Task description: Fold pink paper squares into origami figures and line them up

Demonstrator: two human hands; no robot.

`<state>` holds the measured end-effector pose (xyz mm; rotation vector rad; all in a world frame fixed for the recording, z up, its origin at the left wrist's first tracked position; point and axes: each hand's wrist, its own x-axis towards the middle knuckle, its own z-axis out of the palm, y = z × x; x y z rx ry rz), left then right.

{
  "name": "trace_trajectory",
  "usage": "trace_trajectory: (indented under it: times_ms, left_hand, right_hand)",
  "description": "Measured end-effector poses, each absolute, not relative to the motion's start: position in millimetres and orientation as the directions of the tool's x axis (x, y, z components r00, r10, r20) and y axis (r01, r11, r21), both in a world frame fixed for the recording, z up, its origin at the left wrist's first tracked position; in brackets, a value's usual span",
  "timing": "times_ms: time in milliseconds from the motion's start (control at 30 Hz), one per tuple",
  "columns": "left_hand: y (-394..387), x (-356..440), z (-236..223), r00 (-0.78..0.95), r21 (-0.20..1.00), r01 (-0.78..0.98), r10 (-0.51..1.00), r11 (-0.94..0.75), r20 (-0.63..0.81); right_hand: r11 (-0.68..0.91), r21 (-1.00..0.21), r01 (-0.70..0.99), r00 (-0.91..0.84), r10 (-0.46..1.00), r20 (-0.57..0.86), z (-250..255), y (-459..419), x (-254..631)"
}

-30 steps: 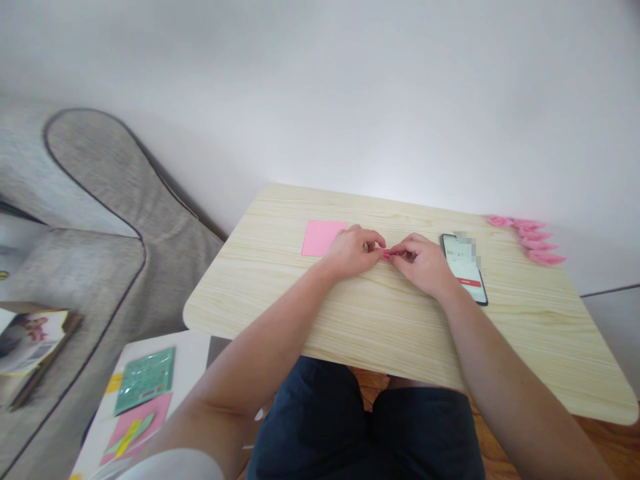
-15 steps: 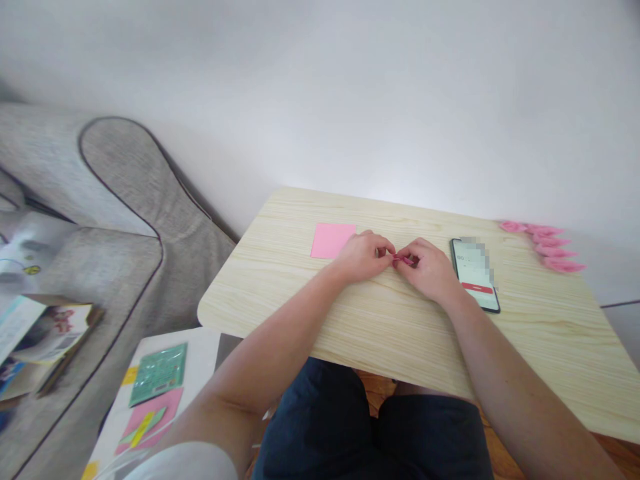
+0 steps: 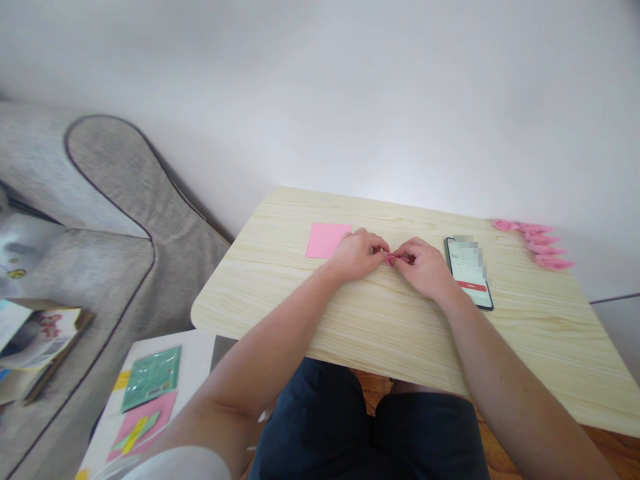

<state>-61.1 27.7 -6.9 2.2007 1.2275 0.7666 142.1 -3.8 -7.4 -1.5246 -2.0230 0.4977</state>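
Note:
Between my fingertips is a small folded piece of pink paper (image 3: pixel 389 259), held over the middle of the table (image 3: pixel 280 293). My left hand (image 3: pixel 357 254) pinches it from the left side, and my right hand (image 3: pixel 421 266) grips it from the right. Fingers cover most of the paper, so its exact shape is hidden. A flat square pink paper sheet (image 3: pixel 325 241) lies just beyond my left hand, partly covered by it. To the right of my right hand rests a phone (image 3: pixel 469 273) with its screen lit.
Several folded pink paper pieces (image 3: pixel 543 248) lie in a row at the table's back right. At lower left, a white surface (image 3: pixel 197 357) holds a green packet (image 3: pixel 153 378) and pink sheets (image 3: pixel 160 408). A grey sofa (image 3: pixel 115 173) with books (image 3: pixel 47 340) stands at left.
The whole view has shifted slightly, so things sit a little further left. Both hands stay on the pink paper, with the fingertips slightly repositioned and more of its rolled part showing.

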Motion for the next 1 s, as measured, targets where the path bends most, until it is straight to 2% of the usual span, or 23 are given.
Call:
trace_trajectory:
  times_ms: [133, 400, 700, 1000]
  left_hand:
    - [28, -61, -7, 0.441, 0.645, 0.595, 0.866, -0.479, 0.236]
    - [27, -60, -3, 0.444, 0.613, 0.637, 0.872, -0.468, 0.205]
    - [27, -61, -4, 0.420, 0.660, 0.603, 0.882, -0.448, 0.215]
    - [27, -60, -5, 0.394, 0.684, 0.593, 0.894, -0.425, 0.214]
  right_hand:
    - [0.277, -0.606, 0.745, -0.193, 0.960, 0.201, -8, -3, 142]
    - [0.287, -0.551, 0.784, -0.213, 0.957, 0.196, -7, -2, 141]
    - [0.157, -0.710, 0.686, -0.137, 0.987, 0.086, -4, -3, 151]
    - [0.207, -0.682, 0.701, -0.108, 0.977, 0.185, 12, -5, 163]
